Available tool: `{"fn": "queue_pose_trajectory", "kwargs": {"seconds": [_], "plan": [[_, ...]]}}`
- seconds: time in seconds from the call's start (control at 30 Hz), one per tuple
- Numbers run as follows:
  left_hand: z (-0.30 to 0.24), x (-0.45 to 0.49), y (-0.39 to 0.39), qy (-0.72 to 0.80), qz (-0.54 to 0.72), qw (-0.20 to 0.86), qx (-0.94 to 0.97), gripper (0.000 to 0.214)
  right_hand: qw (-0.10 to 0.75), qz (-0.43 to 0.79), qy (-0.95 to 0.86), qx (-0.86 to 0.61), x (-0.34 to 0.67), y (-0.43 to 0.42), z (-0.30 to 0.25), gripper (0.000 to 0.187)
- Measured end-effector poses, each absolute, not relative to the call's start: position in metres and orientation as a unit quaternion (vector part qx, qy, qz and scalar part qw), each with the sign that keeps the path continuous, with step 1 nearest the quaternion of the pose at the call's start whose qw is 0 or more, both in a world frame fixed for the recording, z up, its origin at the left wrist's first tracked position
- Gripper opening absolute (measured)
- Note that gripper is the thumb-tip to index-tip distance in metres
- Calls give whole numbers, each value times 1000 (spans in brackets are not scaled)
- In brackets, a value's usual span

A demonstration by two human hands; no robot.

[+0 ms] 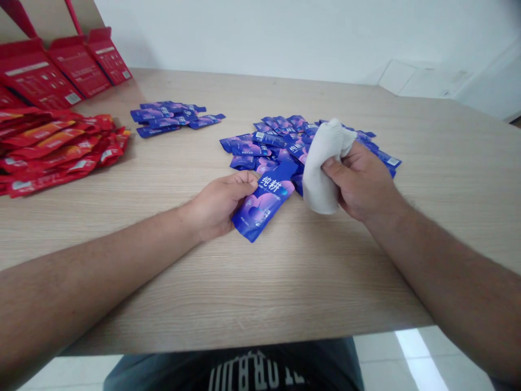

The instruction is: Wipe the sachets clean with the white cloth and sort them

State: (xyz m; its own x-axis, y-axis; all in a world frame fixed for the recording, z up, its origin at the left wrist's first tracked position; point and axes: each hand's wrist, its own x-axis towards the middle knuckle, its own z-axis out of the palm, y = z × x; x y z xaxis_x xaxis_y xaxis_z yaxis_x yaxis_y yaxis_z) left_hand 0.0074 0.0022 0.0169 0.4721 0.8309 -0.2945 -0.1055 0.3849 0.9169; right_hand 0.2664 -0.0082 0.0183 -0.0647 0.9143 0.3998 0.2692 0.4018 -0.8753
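Observation:
Between the thumb and fingers of my left hand [222, 205] is a blue and purple pouch [264, 202] with white lettering, tilted above the table. My right hand [364, 179] is closed on a bunched white cloth [325, 168], held just to the right of the pouch and apart from it. Behind both hands lies a loose pile of similar blue pouches [248, 146], partly hidden by the cloth and my right hand. A smaller group of blue pouches [163, 115] rests farther left.
At the left edge of the wooden table [252, 293] is a heap of red and orange pouches [61, 146]. Red boxes [77, 68] stand behind that heap. A white wall [264, 41] borders the table's far side.

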Motion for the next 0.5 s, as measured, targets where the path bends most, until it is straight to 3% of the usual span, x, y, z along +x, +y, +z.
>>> {"fn": "queue_pose_trajectory", "kwargs": {"seconds": [0.1,0.23,0.37,0.43,0.5], "plan": [[23,3,6,377,256,792,406,9,562,389,-597,-420,266,-8,16,30],[24,-1,8,319,124,875,342,3,448,427,-675,-400,261,-18,18,34],[21,0,6,317,9,885,341,26,369,432,-745,-349,253,-34,19,45],[21,1,3,325,3,877,354,36,360,414,-761,-347,250,-38,19,39],[20,3,0,331,78,855,392,33,359,397,-759,-372,250,-38,20,37]]}}
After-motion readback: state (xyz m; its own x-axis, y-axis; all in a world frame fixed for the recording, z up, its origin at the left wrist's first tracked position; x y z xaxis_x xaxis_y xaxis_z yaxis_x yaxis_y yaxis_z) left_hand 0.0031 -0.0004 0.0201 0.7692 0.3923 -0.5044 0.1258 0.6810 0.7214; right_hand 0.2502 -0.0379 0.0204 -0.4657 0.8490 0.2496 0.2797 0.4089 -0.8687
